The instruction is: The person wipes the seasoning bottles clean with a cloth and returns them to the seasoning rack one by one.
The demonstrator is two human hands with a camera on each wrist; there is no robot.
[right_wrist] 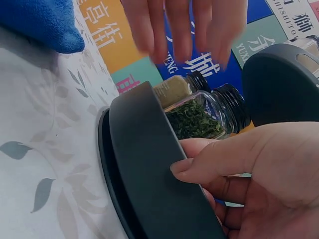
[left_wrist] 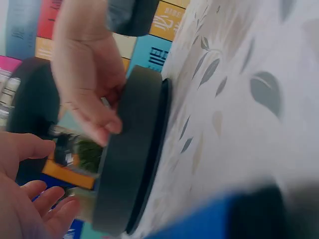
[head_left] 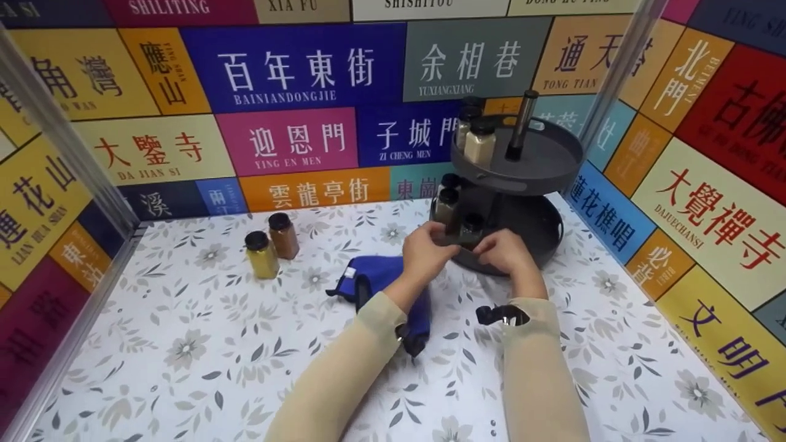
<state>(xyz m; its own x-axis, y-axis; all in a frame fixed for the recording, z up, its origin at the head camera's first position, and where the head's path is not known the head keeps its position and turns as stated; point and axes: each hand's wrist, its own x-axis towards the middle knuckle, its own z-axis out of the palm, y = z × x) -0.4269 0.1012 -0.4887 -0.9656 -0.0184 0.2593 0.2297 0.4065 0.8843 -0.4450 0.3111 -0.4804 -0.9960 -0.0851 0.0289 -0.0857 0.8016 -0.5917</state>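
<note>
My right hand [head_left: 506, 252] pinches the rim of the lower tray of a dark two-tier rack, thumb on the outer wall [right_wrist: 144, 159]. My left hand [head_left: 427, 258] is beside the tray's left front, fingers loosely bent; in the left wrist view this hand [left_wrist: 35, 194] holds nothing. Inside the lower tray stands a black-capped jar of green dried leaves [right_wrist: 194, 119], near both hands. Behind it is a jar of tan powder [right_wrist: 172, 90], partly hidden by the tray wall. One more dark-capped jar [head_left: 450, 182] shows at the back.
The upper tray [head_left: 546, 159] carries a jar of pale contents [head_left: 480, 144] and another behind it, beside the upright handle [head_left: 523, 126]. A blue cloth [head_left: 381, 270] lies by my left forearm. Farther left stand a yellow jar [head_left: 262, 256] and a brown jar [head_left: 284, 238]. Printed panels enclose the table.
</note>
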